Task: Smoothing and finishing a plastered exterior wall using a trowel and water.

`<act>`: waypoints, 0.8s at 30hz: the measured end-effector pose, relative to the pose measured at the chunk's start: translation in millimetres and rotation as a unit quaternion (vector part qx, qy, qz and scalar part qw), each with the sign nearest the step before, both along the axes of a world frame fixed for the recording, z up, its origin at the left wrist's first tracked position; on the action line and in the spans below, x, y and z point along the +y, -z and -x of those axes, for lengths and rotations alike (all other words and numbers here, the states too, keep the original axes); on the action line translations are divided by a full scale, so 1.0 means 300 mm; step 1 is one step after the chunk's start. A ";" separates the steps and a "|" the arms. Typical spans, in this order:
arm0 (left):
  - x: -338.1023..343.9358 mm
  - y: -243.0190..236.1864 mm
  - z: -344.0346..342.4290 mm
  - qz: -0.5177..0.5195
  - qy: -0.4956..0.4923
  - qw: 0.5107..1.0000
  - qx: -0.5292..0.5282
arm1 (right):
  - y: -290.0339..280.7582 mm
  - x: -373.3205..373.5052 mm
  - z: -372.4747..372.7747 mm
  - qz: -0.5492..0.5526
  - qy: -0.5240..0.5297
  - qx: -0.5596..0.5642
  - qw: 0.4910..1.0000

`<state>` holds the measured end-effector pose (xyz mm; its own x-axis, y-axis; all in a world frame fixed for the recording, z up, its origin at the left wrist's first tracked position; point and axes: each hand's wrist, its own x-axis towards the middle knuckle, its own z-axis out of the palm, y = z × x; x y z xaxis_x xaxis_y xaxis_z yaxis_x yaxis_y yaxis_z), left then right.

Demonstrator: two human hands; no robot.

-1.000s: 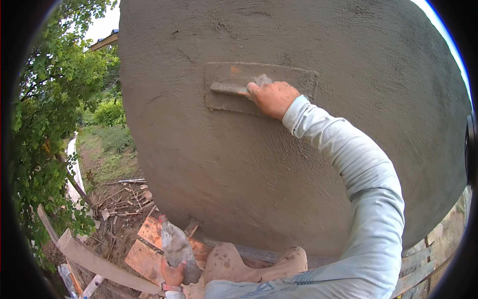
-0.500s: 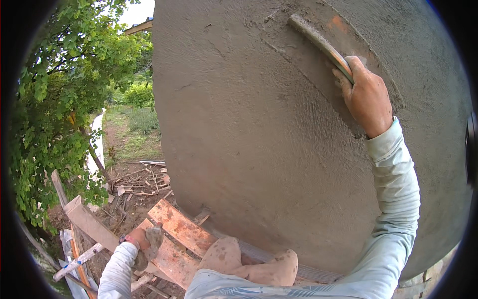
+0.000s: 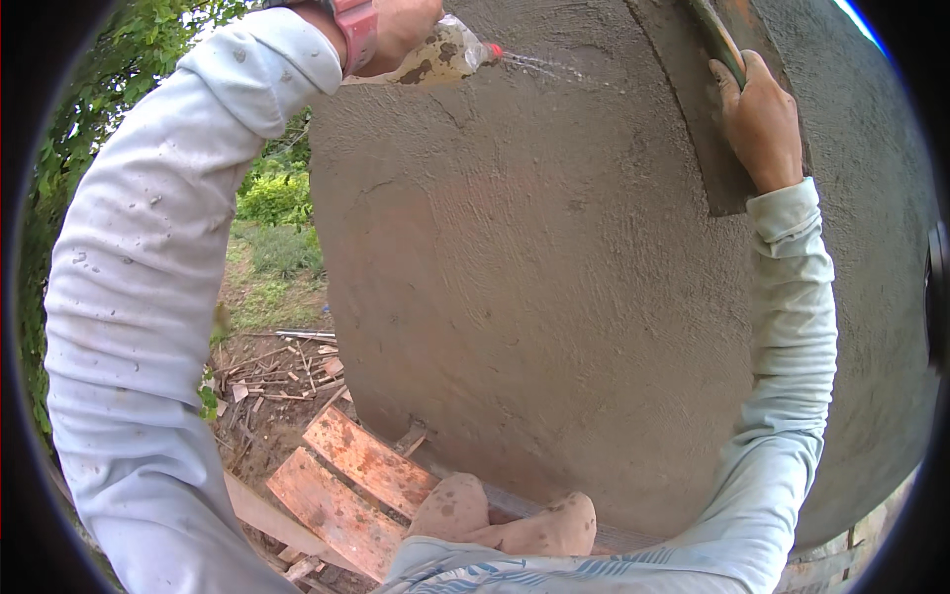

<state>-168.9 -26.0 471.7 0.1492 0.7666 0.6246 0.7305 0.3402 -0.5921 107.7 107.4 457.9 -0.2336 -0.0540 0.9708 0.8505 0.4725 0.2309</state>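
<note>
Before me rises a wall of wet grey cement plaster (image 3: 515, 297). At the upper left my left hand (image 3: 394, 30) is wrapped round a clear plastic bottle (image 3: 443, 57) splashed with mud. Thin jets of water spray from its red cap towards the plaster on the right. My right hand (image 3: 764, 124), at the upper right, grips the long handle of a plastering float (image 3: 705, 148). The float's broad flat plate lies against the wall, tilted, and its top end runs out of the picture.
Below are reddish planks (image 3: 341, 505) spattered with cement, next to my bent legs (image 3: 534, 525). Scrap wood (image 3: 287, 371) lies on the ground beyond the wall's left edge. Leafy branches (image 3: 99, 89) hang at the far left.
My left hand has risen from beside the planks to the upper wall, with the bottle now spraying water. My right hand has moved the float up and to the right, turning it more upright.
</note>
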 end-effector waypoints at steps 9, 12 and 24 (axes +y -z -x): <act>-0.128 0.361 0.462 -0.163 -0.039 0.958 -0.233 | 0.063 0.232 0.447 0.195 -0.037 -0.028 0.980; -0.171 0.609 0.532 -0.203 0.059 0.919 -0.332 | 0.123 0.226 0.619 0.270 -0.049 -0.131 0.953; -0.541 1.315 0.435 -0.260 0.171 0.628 -0.713 | 0.007 0.239 0.246 0.162 0.026 -0.110 0.980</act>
<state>-299.2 -188.4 77.2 -0.7461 0.4794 0.4622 0.4741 -0.1049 0.8742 34.0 179.0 455.7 -0.4338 0.2668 0.8606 0.8219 0.5086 0.2566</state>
